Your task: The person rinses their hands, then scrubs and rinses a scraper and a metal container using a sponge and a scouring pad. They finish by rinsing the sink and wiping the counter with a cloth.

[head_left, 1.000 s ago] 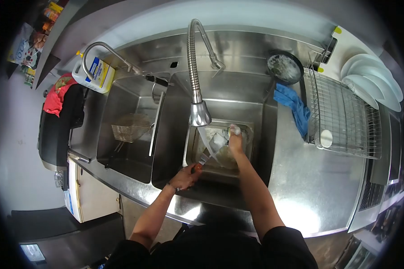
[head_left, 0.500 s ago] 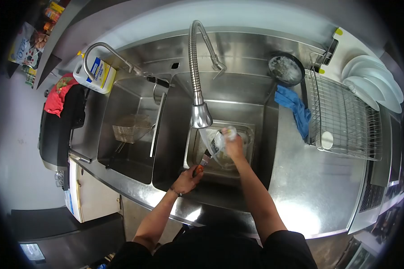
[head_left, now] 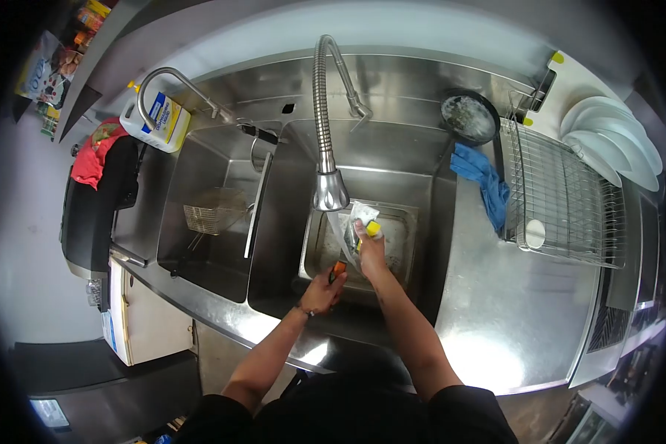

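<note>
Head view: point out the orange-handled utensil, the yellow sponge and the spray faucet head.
orange-handled utensil point(head_left: 338, 268): head view, on its orange handle.
yellow sponge point(head_left: 374, 229): head view, on the exposed yellow corner.
spray faucet head point(head_left: 330, 192): head view, on the flared metal nozzle body.

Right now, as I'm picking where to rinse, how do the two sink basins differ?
The left basin holds a wire basket, with no water running; the right basin holds a metal tray under the spray. No hands are in the left basin; in the right basin the left hand grips an orange-handled tool and the right hand a yellow sponge. Both are stainless steel.
</note>
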Action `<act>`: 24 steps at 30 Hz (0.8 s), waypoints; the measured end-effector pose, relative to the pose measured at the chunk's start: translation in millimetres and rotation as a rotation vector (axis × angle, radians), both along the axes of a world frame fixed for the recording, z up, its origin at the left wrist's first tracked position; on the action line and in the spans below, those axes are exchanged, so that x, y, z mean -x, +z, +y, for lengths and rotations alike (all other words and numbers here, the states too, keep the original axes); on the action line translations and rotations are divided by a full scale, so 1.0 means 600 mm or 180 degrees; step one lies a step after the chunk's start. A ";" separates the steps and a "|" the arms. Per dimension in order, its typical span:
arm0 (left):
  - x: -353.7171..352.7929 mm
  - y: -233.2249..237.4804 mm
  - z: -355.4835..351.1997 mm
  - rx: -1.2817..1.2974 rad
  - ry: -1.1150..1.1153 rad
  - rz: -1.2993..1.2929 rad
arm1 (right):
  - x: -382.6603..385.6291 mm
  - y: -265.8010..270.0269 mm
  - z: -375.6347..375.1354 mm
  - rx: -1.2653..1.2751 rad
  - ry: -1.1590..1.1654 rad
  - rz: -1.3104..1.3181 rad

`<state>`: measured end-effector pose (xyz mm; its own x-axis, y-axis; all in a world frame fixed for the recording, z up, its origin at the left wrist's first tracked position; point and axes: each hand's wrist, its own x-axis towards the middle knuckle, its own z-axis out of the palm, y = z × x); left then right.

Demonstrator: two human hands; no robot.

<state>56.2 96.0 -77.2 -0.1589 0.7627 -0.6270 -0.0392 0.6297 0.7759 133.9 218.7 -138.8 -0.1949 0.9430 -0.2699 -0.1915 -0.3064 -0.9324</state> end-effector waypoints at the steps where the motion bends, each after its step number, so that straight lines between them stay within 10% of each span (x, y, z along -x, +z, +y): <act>1: -0.003 0.006 0.004 -0.0013 -0.0008 -0.0005 | -0.002 -0.017 0.006 0.0235 0.0236 -0.0220; 3: -0.011 0.021 0.020 0.0078 0.0197 0.0109 | -0.022 0.049 0.013 0.1115 0.0705 -0.1061; 5: 0.011 -0.017 0.016 0.0397 0.0153 0.0301 | -0.018 -0.049 -0.001 0.0140 0.1761 -0.0829; 9: 0.051 -0.102 0.027 0.0089 -0.0125 -0.1366 | -0.034 0.054 0.001 0.1985 0.0887 0.2036; 10: 0.011 -0.044 0.045 -0.0007 -0.0103 0.0090 | -0.033 0.052 0.014 0.1789 0.0837 0.2191; 18: -0.040 -0.031 0.083 -0.1142 0.0485 0.1143 | 0.038 -0.014 0.008 0.1312 0.0437 0.0698; 24: -0.038 -0.112 0.055 -0.1806 0.0042 0.2760 | 0.036 -0.006 0.002 0.1003 -0.0387 0.1589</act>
<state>78.9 128.9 -144.4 -0.3947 0.9051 0.1578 0.6703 0.1663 0.7232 112.2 220.0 -142.2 -0.2658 0.8559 -0.4437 -0.6338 -0.5019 -0.5885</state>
